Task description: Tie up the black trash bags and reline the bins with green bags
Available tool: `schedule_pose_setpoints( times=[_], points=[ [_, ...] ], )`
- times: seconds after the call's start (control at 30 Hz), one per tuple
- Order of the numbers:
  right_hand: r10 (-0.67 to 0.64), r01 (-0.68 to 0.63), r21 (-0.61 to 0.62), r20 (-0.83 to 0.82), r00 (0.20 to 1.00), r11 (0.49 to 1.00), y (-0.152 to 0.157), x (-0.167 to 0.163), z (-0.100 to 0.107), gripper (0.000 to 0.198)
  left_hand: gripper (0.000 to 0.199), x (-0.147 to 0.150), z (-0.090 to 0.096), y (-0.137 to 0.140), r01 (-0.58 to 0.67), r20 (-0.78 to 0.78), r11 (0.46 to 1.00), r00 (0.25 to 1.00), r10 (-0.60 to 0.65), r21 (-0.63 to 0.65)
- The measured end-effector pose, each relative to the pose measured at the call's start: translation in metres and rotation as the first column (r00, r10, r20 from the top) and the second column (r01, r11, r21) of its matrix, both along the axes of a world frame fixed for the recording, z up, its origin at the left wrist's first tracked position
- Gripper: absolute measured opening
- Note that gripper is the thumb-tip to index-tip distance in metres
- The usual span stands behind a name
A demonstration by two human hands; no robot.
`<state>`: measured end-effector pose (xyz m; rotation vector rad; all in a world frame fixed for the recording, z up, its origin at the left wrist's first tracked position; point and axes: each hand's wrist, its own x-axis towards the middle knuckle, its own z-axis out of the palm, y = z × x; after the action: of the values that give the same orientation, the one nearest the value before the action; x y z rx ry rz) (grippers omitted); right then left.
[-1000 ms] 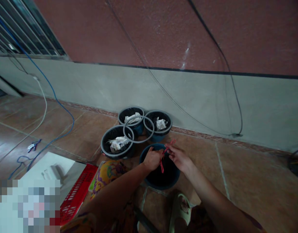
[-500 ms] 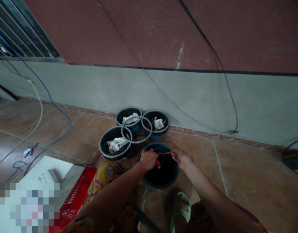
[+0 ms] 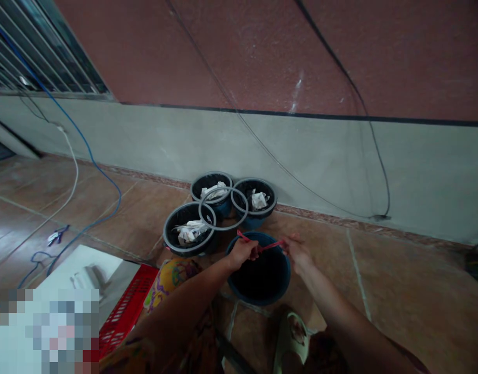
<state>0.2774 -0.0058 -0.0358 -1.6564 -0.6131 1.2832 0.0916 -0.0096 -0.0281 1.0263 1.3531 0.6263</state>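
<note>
Pinching red string (image 3: 270, 245) taut between left hand (image 3: 243, 253) and right hand (image 3: 296, 251) over the near bucket (image 3: 258, 297), apparently to keep tension, with grey ring (image 3: 223, 229) resting across far bins (image 3: 254, 222), likely for easy reach.

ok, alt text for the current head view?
A person's left hand and right hand hold a red strip stretched between them over a dark-blue bucket. Behind it, three bag-lined buckets hold white crumpled material, with a gray ring across them.

A person's left hand (image 3: 243, 253) and right hand (image 3: 296, 253) hold a red string (image 3: 270, 245) above a blue bucket (image 3: 258, 285). Just beyond, a gray ring (image 3: 223, 228) lies over three black-lined buckets (image 3: 255, 222).
</note>
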Motion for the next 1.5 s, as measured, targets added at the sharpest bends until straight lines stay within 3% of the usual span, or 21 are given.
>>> schedule_pose_setpoints(
  times=[0.07,0.13,0.3,0.37,0.43,0.5,0.57,0.63,0.7,0.77,0.87,1.27,1.37,1.43,1.5],
  points=[
    [0.094,-0.098,0.05,0.075,0.993,0.994,-0.004,-0.004,0.009,0.02,0.033,0.003,-0.004,0.0,-0.012,0.069,1.0,0.998,0.013,-0.026],
    [0.236,-0.257,0.105,0.179,0.955,0.961,-0.008,-0.008,0.02,0.028,0.024,0.003,-0.007,0.0,0.018,0.055,0.999,0.998,-0.019,0.028],
    [0.516,-0.63,0.251,0.396,0.76,0.735,-0.019,-0.025,0.049,0.03,0.026,0.0,-0.012,-0.001,0.261,-0.119,0.935,0.964,-0.238,0.242],
    [0.587,-0.713,0.294,0.415,0.695,0.636,-0.022,-0.031,0.055,0.029,0.023,0.0,-0.013,-0.003,0.337,-0.185,0.888,0.939,-0.291,0.312],
    [0.614,-0.736,0.329,0.407,0.676,0.592,-0.021,-0.033,0.056,0.027,0.024,0.001,-0.013,-0.005,0.382,-0.243,0.845,0.92,-0.308,0.374],
    [0.6,-0.708,0.311,0.38,0.704,0.634,-0.018,-0.031,0.052,0.032,0.026,0.001,-0.012,-0.006,0.432,-0.311,0.814,0.893,-0.326,0.388],
    [0.588,-0.677,0.232,0.354,0.727,0.698,-0.015,-0.025,0.044,0.046,0.028,0.0,-0.011,-0.005,0.491,-0.391,0.79,0.852,-0.348,0.367],
    [0.598,-0.666,0.16,0.328,0.732,0.728,-0.013,-0.02,0.035,0.063,0.028,-0.002,-0.01,-0.004,0.541,-0.442,0.751,0.818,-0.367,0.378],
    [0.624,-0.685,0.116,0.323,0.711,0.719,-0.014,-0.018,0.026,0.076,0.024,-0.004,-0.012,-0.003,0.564,-0.435,0.703,0.814,-0.384,0.434],
    [0.662,-0.73,0.088,0.361,0.657,0.677,-0.017,-0.019,0.019,0.082,0.022,-0.005,-0.016,-0.002,0.571,-0.406,0.668,0.818,-0.408,0.478],
    [0.667,-0.793,0.068,0.499,0.553,0.606,-0.02,-0.023,0.015,0.072,0.018,-0.005,-0.022,-0.003,0.577,-0.419,0.654,0.813,-0.404,0.489],
    [0.658,-0.824,-0.186,0.704,0.268,0.534,-0.012,-0.018,0.023,0.02,0.012,-0.006,-0.016,-0.005,0.519,-0.371,0.716,0.85,-0.374,0.467],
    [0.633,-0.825,-0.171,0.728,0.262,0.538,-0.013,-0.015,0.021,0.02,0.012,-0.005,-0.015,-0.005,0.502,-0.341,0.736,0.861,-0.377,0.454],
    [0.608,-0.817,-0.166,0.751,0.258,0.552,-0.014,-0.014,0.022,0.019,0.012,-0.004,-0.014,-0.004,0.47,-0.3,0.77,0.88,-0.369,0.433],
    [0.593,-0.815,-0.189,0.775,0.218,0.547,-0.014,-0.013,0.028,0.019,0.013,-0.003,-0.013,-0.002,0.4,-0.216,0.841,0.915,-0.341,0.365]
  ],
)
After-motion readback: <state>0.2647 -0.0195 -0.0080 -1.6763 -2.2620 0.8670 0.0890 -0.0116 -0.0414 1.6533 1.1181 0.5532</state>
